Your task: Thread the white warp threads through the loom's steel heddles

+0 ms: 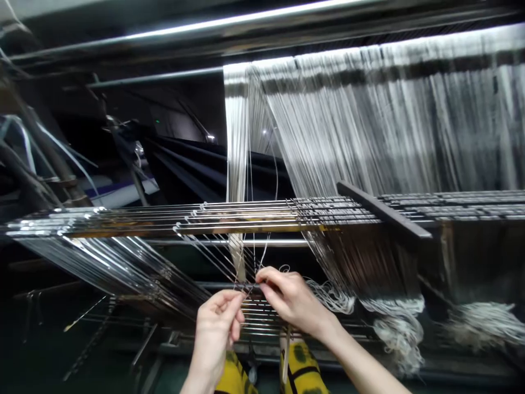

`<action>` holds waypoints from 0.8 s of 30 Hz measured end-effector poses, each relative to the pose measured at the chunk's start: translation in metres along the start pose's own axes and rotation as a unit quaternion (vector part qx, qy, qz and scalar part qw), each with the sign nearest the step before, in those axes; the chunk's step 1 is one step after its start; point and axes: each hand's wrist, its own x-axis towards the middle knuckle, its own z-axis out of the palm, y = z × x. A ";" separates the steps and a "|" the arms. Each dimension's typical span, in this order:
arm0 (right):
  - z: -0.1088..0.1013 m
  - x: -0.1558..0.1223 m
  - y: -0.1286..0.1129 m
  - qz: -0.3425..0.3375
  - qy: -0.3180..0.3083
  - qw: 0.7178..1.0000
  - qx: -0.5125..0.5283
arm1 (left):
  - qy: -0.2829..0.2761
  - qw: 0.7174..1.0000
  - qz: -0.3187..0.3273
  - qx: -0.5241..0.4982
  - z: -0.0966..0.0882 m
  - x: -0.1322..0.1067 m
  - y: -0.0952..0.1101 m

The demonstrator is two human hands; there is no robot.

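Note:
My left hand (218,327) is closed in a pinch, thumb against fingertips, at the lower ends of a few slanting heddle wires (211,258). Which wire its fingertips grip is too fine to make out. Close by on the right, my right hand (292,300) pinches a white thread (264,250) that hangs down through the loom frame. Just behind both hands a flat bundle of pale warp threads (237,148) drops from above and narrows toward the fingertips. Thin metal heddle bars (246,210) cross above the hands.
A wide sheet of warp threads (369,120) hangs at right, with knotted thread ends (397,334) below. A dark flat bar (383,210) lies across the heddle bars. Packed metal heddles (135,268) slant at left. Yellow-and-black patterned clothing (304,369) shows below my hands.

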 end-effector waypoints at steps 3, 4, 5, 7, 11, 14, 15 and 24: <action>-0.003 -0.003 0.001 -0.029 -0.005 0.999 0.018 | 0.020 0.999 0.032 -0.004 -0.002 -0.003 -0.004; -0.003 -0.002 0.001 -0.032 -0.010 0.999 0.010 | 0.024 0.998 0.049 0.016 0.000 -0.006 -0.003; -0.002 0.000 0.000 -0.034 -0.016 0.999 -0.006 | 0.028 0.997 0.069 0.039 0.002 -0.009 -0.002; 0.001 0.004 -0.002 -0.028 -0.028 0.998 -0.047 | 0.031 0.991 0.108 0.070 0.008 -0.014 0.001; 0.003 0.011 -0.006 0.005 -0.050 0.996 -0.073 | 0.009 0.982 0.156 0.105 0.012 -0.020 0.004; -0.001 0.007 -0.007 0.010 -0.050 0.998 -0.049 | -0.006 0.982 0.144 0.118 0.007 -0.015 0.000; -0.002 0.004 -0.006 0.001 -0.047 0.998 -0.038 | 0.002 0.985 0.133 0.109 0.004 -0.014 -0.002; -0.001 0.003 -0.007 0.007 -0.062 0.998 -0.033 | 0.046 0.969 0.181 0.165 0.006 -0.028 -0.013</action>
